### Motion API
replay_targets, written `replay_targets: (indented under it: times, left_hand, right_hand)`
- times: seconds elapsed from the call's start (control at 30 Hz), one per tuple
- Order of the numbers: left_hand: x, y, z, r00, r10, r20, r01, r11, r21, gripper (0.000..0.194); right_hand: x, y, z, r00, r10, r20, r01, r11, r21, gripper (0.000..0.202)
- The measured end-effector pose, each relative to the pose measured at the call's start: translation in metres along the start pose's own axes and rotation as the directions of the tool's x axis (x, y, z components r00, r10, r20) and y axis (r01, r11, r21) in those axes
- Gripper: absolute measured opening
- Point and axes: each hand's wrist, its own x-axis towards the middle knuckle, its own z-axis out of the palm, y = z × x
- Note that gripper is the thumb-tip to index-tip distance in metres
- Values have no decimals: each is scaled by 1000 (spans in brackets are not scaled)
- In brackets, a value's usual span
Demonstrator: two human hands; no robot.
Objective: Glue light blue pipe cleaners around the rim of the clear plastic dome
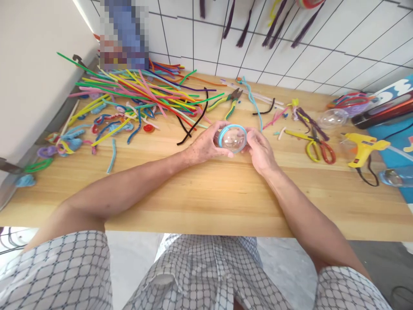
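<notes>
A clear round plastic piece point(235, 138) with a light blue band around its rim is held above the wooden table point(206, 193). My left hand point(208, 144) wraps round its left side, thumb along the lower edge. On the right side, my right hand point(260, 150) has its fingers curled against the piece, with the fingertips partly hidden behind it. Beyond the hands lie pliers point(229, 103) with green and yellow handles, and a light blue pipe cleaner point(254, 103) runs toward the piece.
A heap of coloured pipe cleaners point(138, 92) covers the back left. Toward the right are scissors point(318, 148), a yellow glue gun point(364, 148) with a black cord, a clear plastic dome point(334, 118) and a clear bottle point(396, 176). Purple tassels point(247, 28) hang against the tiled wall.
</notes>
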Motion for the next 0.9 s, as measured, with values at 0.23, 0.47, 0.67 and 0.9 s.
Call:
replay_targets:
  times: [0.23, 0.47, 0.67, 0.9]
  left_hand:
    - [-2, 2, -1, 999, 38, -8, -37, 996, 78, 103]
    - [-4, 5, 1, 996, 91, 0, -89, 975, 202, 103]
    - [-5, 7, 5, 995, 95, 11, -95, 962, 257, 93]
    - [-5, 10, 9, 997, 75, 9, -75, 964, 254, 89]
  right_hand:
    - [-5, -3, 1, 994, 1, 110, 9, 996, -87, 86]
    - [-11, -6, 1, 998, -38, 57, 47, 985, -167, 77]
    - [-17, -6, 6, 999, -17, 31, 23, 979, -204, 83]
    - [-23, -7, 2, 1000, -26, 11, 28, 941, -338, 81]
